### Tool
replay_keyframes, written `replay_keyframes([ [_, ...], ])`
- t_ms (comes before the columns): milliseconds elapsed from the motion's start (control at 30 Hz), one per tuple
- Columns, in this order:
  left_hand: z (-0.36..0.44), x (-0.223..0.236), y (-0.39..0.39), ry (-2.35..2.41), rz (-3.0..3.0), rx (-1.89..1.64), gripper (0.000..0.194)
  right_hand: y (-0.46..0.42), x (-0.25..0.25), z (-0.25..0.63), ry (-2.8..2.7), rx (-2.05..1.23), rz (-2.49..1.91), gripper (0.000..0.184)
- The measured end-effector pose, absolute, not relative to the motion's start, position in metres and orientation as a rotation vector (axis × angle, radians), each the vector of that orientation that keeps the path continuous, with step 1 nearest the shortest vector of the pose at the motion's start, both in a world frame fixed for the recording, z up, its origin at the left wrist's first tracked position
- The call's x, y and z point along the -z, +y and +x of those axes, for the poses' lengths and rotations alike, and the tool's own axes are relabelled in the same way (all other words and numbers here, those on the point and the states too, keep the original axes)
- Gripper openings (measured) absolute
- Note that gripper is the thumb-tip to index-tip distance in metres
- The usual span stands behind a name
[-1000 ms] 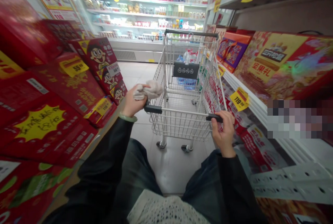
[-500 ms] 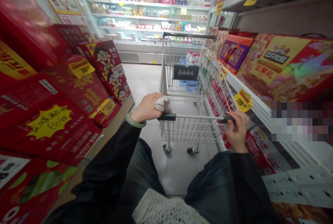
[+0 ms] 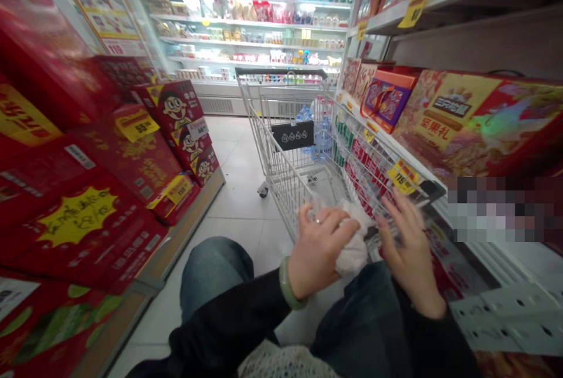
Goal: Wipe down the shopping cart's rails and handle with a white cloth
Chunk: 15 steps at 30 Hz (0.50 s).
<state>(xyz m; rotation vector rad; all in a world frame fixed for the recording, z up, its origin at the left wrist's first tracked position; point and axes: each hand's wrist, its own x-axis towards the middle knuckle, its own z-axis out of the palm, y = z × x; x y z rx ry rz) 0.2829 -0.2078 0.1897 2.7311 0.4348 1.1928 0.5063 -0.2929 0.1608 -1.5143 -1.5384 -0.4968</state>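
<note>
My left hand point(image 3: 323, 243), with a pale green bangle at the wrist and a ring, is closed around a crumpled white cloth point(image 3: 353, 254). It is in front of the near end of a wire shopping cart point(image 3: 281, 74). My right hand point(image 3: 407, 246) is just right of the cloth, fingers spread and slightly blurred, holding nothing. Beyond its fingertips is the black corner piece point(image 3: 433, 191) of the cart's near bar. The cart stands at an angle against the right shelf, and a black sign point(image 3: 292, 136) hangs inside its far end.
Red gift cartons point(image 3: 141, 155) are stacked on a low platform along the left. On the right, a shelf carries nut gift boxes point(image 3: 457, 114) with yellow price tags. Packs of bottled water point(image 3: 323, 123) stand past the cart, before a lit refrigerated display point(image 3: 250, 44). Tiled floor point(image 3: 237, 190) shows left of the cart.
Both hands have come off the cart's bar. My left hand moved right and nearer with the cloth, and my right hand opened. The cart has swung round, its near end now farther right.
</note>
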Motion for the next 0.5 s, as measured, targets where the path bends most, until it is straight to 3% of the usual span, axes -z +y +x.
replay_keyframes([
  [167,0.285,-0.173,-0.173,0.219,2.783,-1.516,0.025,-0.307,-0.165,0.441,-1.453,0.386,-1.431,0.042],
  [300,0.262,-0.174,-0.098,0.413,2.728,-1.722,0.024,-0.321,-0.160,0.452,-1.438,0.366,-1.433,0.011],
  [500,0.203,-0.200,0.028,1.021,2.726,-1.573,0.035,-0.316,-0.152,0.466,-1.437,0.416,-1.351,0.041],
])
